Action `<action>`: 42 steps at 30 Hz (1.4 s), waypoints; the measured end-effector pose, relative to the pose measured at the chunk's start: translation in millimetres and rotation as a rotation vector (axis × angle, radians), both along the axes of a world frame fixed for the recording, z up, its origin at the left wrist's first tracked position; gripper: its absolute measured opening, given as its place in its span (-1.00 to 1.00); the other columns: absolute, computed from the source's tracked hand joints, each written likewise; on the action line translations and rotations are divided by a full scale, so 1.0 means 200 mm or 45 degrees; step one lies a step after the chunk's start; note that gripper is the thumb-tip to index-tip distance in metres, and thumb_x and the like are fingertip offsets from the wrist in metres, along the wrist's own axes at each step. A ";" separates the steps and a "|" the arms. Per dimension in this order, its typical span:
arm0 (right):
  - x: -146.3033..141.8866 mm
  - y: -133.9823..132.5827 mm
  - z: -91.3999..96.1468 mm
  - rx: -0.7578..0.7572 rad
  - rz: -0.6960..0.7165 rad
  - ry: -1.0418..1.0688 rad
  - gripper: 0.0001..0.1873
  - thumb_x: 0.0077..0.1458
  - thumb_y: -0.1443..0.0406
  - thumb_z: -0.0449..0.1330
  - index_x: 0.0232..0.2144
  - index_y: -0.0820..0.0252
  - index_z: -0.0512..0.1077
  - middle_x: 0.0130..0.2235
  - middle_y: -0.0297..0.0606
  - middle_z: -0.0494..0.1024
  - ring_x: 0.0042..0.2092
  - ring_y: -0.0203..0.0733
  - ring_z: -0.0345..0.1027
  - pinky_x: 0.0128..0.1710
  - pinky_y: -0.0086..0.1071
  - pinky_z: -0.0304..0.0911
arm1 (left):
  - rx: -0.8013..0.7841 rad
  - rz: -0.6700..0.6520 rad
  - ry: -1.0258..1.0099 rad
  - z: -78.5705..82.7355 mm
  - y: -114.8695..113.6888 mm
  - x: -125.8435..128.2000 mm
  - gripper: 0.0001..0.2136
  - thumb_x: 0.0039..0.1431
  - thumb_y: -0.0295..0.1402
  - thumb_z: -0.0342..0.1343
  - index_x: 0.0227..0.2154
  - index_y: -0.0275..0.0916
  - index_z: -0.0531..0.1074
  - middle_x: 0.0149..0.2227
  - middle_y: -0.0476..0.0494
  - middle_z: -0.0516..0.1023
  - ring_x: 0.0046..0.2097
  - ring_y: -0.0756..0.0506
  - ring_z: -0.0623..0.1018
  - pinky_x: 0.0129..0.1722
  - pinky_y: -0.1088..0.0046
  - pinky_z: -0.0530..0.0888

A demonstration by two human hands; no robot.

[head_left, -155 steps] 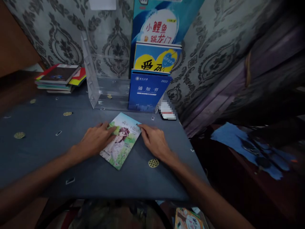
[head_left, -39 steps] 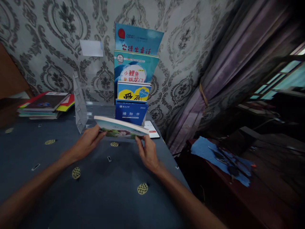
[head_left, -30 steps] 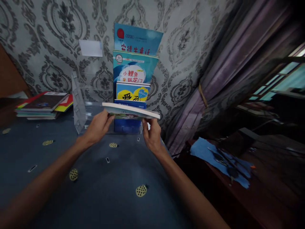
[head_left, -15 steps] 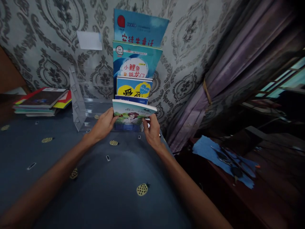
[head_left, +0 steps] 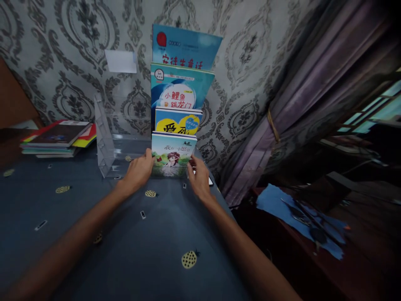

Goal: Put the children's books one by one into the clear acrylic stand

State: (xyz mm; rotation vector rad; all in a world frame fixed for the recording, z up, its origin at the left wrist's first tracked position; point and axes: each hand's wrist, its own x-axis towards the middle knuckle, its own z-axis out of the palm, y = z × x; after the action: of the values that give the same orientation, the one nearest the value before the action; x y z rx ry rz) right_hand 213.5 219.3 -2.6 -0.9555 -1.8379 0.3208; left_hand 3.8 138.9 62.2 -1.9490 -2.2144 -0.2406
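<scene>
A green-and-white picture book [head_left: 173,161] with a drawn figure on its cover stands upright in the lowest front tier of a clear acrylic book rack [head_left: 105,144]. My left hand [head_left: 140,169] pinches its left edge. At its right edge my right hand [head_left: 199,175] is closed with curled fingers; part of the fingertips is hidden. Behind it, in rising tiers, stand a blue-and-yellow book [head_left: 177,121], a teal book [head_left: 178,90] with red lettering, and a tall blue book [head_left: 186,46] at the top.
Several stacked books and folders [head_left: 58,138] lie left of the rack. A white card [head_left: 120,62] sits at the rack's top left. A phone [head_left: 210,181] lies partly behind my right hand. Right of the blue tablecloth [head_left: 125,255], scissors [head_left: 296,213] lie on a blue cloth [head_left: 271,200].
The picture book has gone down and back into the front tier and now stands straight instead of tilted. It covers most of the dark blue book behind it. Both hands stay at its edges.
</scene>
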 end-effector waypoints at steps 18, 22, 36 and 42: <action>-0.01 0.00 -0.03 -0.091 0.013 -0.037 -0.59 0.22 0.27 0.00 0.03 0.24 0.46 -0.16 -0.07 0.50 -0.13 0.01 0.42 -0.15 -0.14 0.43 | 0.084 -0.083 -0.251 -0.06 0.04 -0.04 -0.81 0.48 -0.36 -0.20 -0.05 -0.28 0.28 -0.12 -0.37 0.61 -0.11 -0.25 0.64 -0.16 0.31 0.48; -0.01 -0.02 -0.05 -0.074 0.021 0.003 -0.54 0.22 0.25 0.02 0.13 0.20 0.40 -0.14 -0.08 0.52 -0.10 0.01 0.44 -0.12 -0.10 0.44 | 0.077 -0.101 -0.272 -0.04 -0.01 -0.06 -0.84 0.45 -0.34 -0.11 -0.04 -0.26 0.29 -0.05 -0.34 0.60 -0.04 -0.24 0.63 -0.13 0.33 0.48; 0.02 -0.20 -0.10 -0.084 0.029 0.028 -0.48 0.25 0.14 0.08 0.23 0.13 0.32 -0.02 -0.05 0.54 -0.04 0.02 0.47 -0.06 -0.05 0.47 | 0.231 0.537 0.022 0.06 -0.38 -1.01 -0.64 0.43 -0.31 -0.15 0.13 -0.42 0.29 0.11 -0.44 0.49 0.13 -0.31 0.48 0.05 0.21 0.45; -0.03 -0.37 -0.18 -0.163 0.139 -0.082 -0.51 0.29 0.18 0.05 0.22 0.12 0.34 -0.02 -0.05 0.55 -0.06 0.00 0.51 -0.11 -0.10 0.49 | 0.143 0.470 0.084 0.07 -0.33 -1.26 -0.50 0.48 -0.21 -0.17 0.26 -0.54 0.06 0.35 -0.60 0.16 0.37 -0.43 0.17 0.24 -0.20 0.22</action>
State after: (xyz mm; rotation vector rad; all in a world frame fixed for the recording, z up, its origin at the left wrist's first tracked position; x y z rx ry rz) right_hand 207.4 144.4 -39.6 -0.9641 -1.9512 0.4848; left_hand -247.5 72.4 76.9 -1.4367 -2.4035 -0.2362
